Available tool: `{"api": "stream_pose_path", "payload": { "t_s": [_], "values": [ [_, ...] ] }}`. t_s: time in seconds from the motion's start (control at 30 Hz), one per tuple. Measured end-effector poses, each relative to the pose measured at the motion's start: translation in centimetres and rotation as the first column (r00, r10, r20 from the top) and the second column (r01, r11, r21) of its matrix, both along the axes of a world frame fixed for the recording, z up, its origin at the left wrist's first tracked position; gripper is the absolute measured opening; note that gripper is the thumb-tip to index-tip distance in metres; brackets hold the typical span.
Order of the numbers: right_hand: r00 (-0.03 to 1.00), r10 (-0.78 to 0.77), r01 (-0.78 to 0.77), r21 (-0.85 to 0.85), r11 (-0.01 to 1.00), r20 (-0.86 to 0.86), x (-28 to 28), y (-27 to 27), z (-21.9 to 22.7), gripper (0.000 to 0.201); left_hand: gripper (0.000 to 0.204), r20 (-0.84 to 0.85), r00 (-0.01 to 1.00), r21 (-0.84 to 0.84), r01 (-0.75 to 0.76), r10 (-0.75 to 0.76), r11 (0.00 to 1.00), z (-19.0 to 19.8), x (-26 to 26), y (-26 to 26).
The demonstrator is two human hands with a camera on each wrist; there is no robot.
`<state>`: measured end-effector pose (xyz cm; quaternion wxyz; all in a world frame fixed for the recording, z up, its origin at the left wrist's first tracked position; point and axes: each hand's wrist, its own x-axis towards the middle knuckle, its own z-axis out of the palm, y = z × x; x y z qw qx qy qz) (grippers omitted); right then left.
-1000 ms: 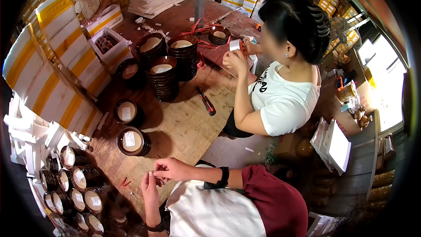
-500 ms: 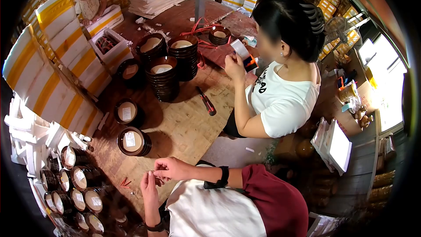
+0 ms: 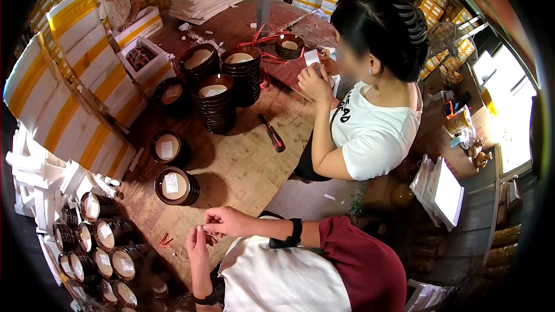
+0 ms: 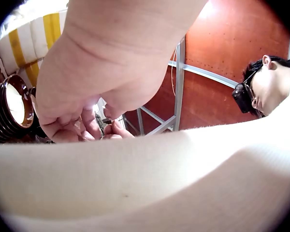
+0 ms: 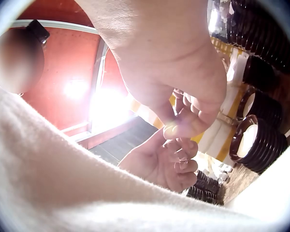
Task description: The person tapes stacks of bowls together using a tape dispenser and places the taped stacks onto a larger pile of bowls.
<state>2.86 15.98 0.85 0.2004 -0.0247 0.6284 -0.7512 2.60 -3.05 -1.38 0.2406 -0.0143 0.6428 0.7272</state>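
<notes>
My left hand (image 3: 198, 248) and right hand (image 3: 227, 222) meet at the fingertips by the table's front edge. In the right wrist view, the left hand (image 5: 165, 164) has loosely bent fingers, and the right hand (image 5: 169, 72) touches its fingertips from above. The left wrist view has my left hand (image 4: 106, 63) large at the top, beside the other hand's fingertips (image 4: 118, 131). No held thing is plainly visible between the hands. Beyond them stands a stack of dark bowls (image 3: 193, 189) with a white label (image 3: 171, 183) on top.
Several bowl stacks (image 3: 217, 118) and a red-black tool (image 3: 272, 134) lie farther back on the table. Red scraps (image 3: 165, 240) lie left of my hands. Foam boxes (image 3: 81, 110) line the left. Another person (image 3: 378, 133) holds a white roll (image 3: 312, 57) at the right.
My hands have hardly moved. The other person's hands and the white roll have shifted, and the person at the back left has raised their head slightly.
</notes>
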Motion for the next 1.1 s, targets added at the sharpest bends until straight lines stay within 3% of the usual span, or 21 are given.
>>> {"api": "stream_pose_path", "payload": {
  "t_s": [1.1],
  "values": [
    [1.000,-0.004,0.004,-0.006,1.000,0.010,0.06,-0.17,-0.21,0.017,0.030,0.014,1.000,0.010,-0.005,0.005,1.000,-0.23,0.37,-0.26]
  ]
}}
